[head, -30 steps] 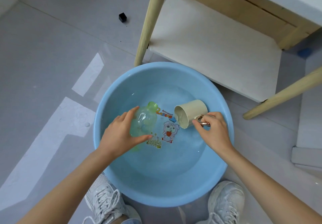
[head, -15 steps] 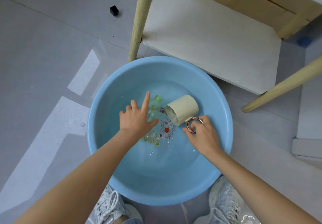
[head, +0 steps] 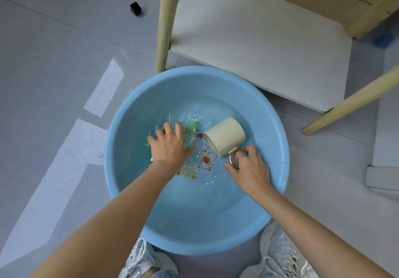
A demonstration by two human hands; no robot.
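I am crouching over a round light-blue plastic basin (head: 278, 139) half full of water, standing on the grey floor between my white lace-up trainers (head: 285, 254). My right hand (head: 250, 167) is working at the right side of the basin, thumb and fingers pinching the copper-coloured metal ring handle (head: 236, 155) of a cream cylindrical cup (head: 224, 136). The cup is lying tilted on its side, mouth pointing left and dipping into the water, base pointing to the far right.

My left hand (head: 170, 146) is reaching into the water left of the cup, fingers spread and fairly straight, pressing down on a pale-green translucent plastic bottle (head: 192, 126). Ripples are breaking up its outline, so I am probably only pushing it rather than gripping it. A cartoon print (head: 206, 155) on the basin floor is showing between my hands.

Beyond the basin, a pale wooden leg (head: 166, 22) and a white lower shelf (head: 259, 40) are standing at the far side, and a small black cube (head: 135, 8) is lying on the floor to the far left.
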